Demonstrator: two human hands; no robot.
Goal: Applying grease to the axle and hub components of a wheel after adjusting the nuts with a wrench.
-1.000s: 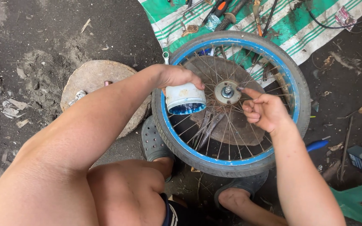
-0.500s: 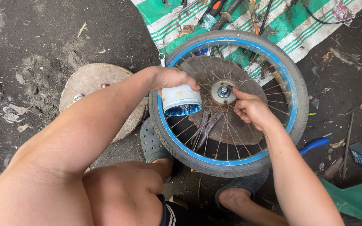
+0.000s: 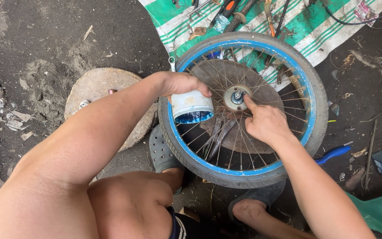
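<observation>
Squatting over a wheel [image 3: 307,95] lying flat on the dirt ground, partly on a green and white striped mat [image 3: 328,31]. Holding a white tub [image 3: 191,105] with the left hand [image 3: 180,84], grip closed around the top end of it, just above the spokes near the blue rim. Tipping the tub on its side, showing blue grease [image 3: 194,117] at its mouth. Pressing the pointing finger [image 3: 247,101] of the right hand [image 3: 266,125] against the hub [image 3: 236,96] in the middle of the wheel, with the other fingers curled in and gripping nothing.

Probably rubbing grease into the hub. Doing it well likely means:
- going gently all the way round the bolt, not just on one side
- pushing the grease down into the gap, not leaving it on top
- holding the tub close and steady, so dipping the finger is easy
- minding the thin spokes and the dirt, so no grit gets in

Also lying near: some tools [image 3: 217,132] under the spokes and a round flat stone [image 3: 96,86] beside the wheel.
</observation>
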